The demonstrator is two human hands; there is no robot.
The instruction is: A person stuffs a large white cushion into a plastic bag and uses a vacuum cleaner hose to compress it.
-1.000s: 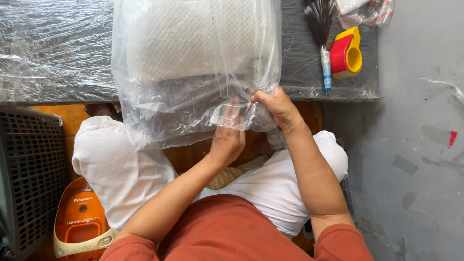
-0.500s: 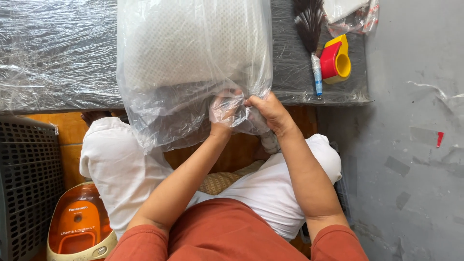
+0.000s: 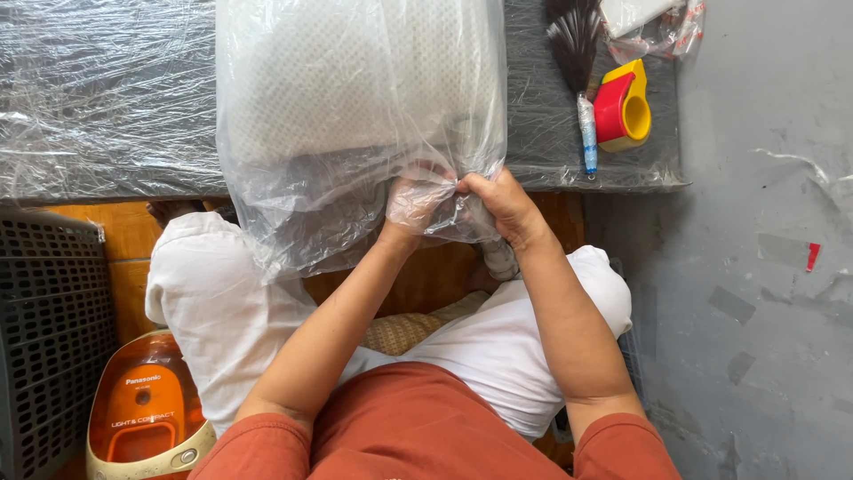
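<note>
Plastic bag [image 3: 355, 133] mouth sits bunched at the table [image 3: 107, 107] edge: your left hand [image 3: 416, 203], film-covered, and right hand [image 3: 498, 203] both pinch it. Expect thin, slippery film; the white padded article [image 3: 346, 80] beyond looks light and soft.

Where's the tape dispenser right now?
In the head view, the red and yellow tape dispenser lies on the plastic-covered table at upper right, just right of the brush and the bag.

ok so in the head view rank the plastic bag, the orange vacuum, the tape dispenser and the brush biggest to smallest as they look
1. plastic bag
2. orange vacuum, partly cut off by the frame
3. and 4. tape dispenser and brush: too alike to rank; the brush is longer but thinner.
</note>
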